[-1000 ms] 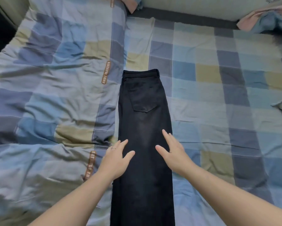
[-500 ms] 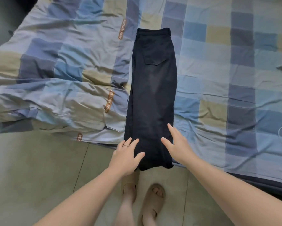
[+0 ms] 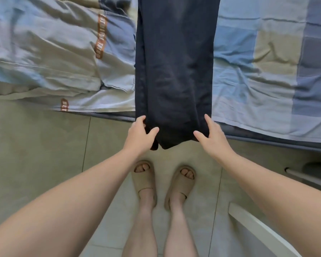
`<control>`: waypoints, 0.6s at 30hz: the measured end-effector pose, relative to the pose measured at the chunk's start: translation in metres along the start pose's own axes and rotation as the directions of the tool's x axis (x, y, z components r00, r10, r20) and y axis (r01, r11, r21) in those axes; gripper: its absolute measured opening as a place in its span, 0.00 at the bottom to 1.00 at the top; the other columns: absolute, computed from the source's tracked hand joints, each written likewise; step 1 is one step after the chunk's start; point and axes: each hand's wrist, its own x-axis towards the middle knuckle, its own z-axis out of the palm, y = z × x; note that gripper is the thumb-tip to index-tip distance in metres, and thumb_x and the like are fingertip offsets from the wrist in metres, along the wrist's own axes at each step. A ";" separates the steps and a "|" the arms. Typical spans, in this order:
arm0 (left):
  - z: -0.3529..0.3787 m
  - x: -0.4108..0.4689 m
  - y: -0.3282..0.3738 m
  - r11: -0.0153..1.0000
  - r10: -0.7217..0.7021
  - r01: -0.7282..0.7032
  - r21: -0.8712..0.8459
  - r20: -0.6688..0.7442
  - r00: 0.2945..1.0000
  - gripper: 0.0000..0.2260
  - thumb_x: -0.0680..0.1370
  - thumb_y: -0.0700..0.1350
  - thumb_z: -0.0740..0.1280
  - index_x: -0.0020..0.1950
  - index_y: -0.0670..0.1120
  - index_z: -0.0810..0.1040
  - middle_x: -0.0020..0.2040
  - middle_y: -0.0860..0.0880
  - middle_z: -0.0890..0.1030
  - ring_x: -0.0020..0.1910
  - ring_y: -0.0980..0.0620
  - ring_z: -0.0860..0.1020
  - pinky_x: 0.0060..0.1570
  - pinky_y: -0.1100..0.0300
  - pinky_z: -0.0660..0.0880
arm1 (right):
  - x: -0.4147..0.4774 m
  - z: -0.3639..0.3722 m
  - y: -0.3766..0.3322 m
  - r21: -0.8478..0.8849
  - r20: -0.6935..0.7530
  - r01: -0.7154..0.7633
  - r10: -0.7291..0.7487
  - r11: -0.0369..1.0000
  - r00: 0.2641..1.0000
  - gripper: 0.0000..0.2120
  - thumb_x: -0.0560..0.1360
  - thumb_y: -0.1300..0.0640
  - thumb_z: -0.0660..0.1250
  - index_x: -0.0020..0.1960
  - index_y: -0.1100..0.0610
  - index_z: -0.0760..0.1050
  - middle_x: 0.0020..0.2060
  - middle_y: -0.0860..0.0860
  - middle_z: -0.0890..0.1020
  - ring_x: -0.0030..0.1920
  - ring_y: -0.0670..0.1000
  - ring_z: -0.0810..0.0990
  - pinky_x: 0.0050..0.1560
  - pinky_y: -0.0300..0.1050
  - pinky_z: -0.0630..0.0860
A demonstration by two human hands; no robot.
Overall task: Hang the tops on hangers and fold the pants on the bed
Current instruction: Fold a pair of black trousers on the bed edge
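head view: our left hand (image 3: 140,135) grips the black pants (image 3: 174,71) at the hem; our right hand (image 3: 214,137), fingers straight, touches it.

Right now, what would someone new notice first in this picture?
Black pants lie lengthwise across the checked bedding, their hems drooping over the near edge. The left hand grips one hem corner and the right hand touches the other; below, tan sandals stand on the tiled floor.
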 end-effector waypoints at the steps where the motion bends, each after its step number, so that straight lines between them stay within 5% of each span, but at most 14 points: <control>1: 0.003 0.005 0.000 1.000 -0.007 0.007 -0.023 -0.035 0.999 0.27 0.78 0.54 0.69 0.75 0.49 0.66 0.64 0.48 0.74 0.62 0.49 0.74 0.58 0.56 0.71 | 0.006 0.004 0.003 0.012 -0.036 -0.007 0.007 1.000 0.999 0.35 0.80 0.48 0.66 0.82 0.46 0.52 0.78 0.51 0.60 0.77 0.55 0.58 0.73 0.54 0.62; 5: 0.018 0.016 -0.003 0.998 -0.024 0.019 -0.067 -0.079 0.997 0.16 0.76 0.53 0.71 0.61 0.50 0.75 0.54 0.48 0.75 0.53 0.50 0.75 0.50 0.59 0.69 | 0.021 0.012 0.005 0.101 -0.183 -0.025 0.043 0.995 0.982 0.35 0.77 0.51 0.69 0.79 0.48 0.56 0.71 0.52 0.67 0.70 0.55 0.67 0.67 0.50 0.67; 9: 0.021 0.020 -0.004 0.988 -0.035 0.024 -0.152 -0.069 0.997 0.08 0.78 0.49 0.69 0.47 0.45 0.76 0.51 0.43 0.78 0.50 0.46 0.77 0.46 0.57 0.72 | 0.031 0.012 0.002 0.175 -0.213 -0.108 0.145 0.979 0.966 0.21 0.75 0.50 0.70 0.65 0.49 0.67 0.55 0.47 0.80 0.59 0.54 0.77 0.65 0.56 0.73; 13: 0.015 0.005 -0.012 0.945 -0.040 0.007 -0.328 -0.095 0.995 0.11 0.82 0.47 0.62 0.44 0.44 0.67 0.37 0.49 0.70 0.36 0.51 0.68 0.33 0.59 0.66 | 0.033 0.009 -0.002 0.295 -0.212 -0.114 0.182 0.949 0.960 0.11 0.75 0.50 0.70 0.42 0.55 0.70 0.38 0.47 0.77 0.43 0.50 0.77 0.38 0.43 0.70; 18: 0.006 -0.002 -0.026 0.964 -0.063 -0.015 -0.264 -0.283 0.957 0.09 0.83 0.50 0.60 0.46 0.48 0.66 0.38 0.52 0.73 0.36 0.57 0.71 0.35 0.63 0.66 | 0.022 0.015 -0.003 0.295 -0.143 -0.063 0.110 0.953 0.984 0.18 0.78 0.50 0.68 0.46 0.65 0.70 0.39 0.53 0.73 0.39 0.49 0.71 0.40 0.47 0.67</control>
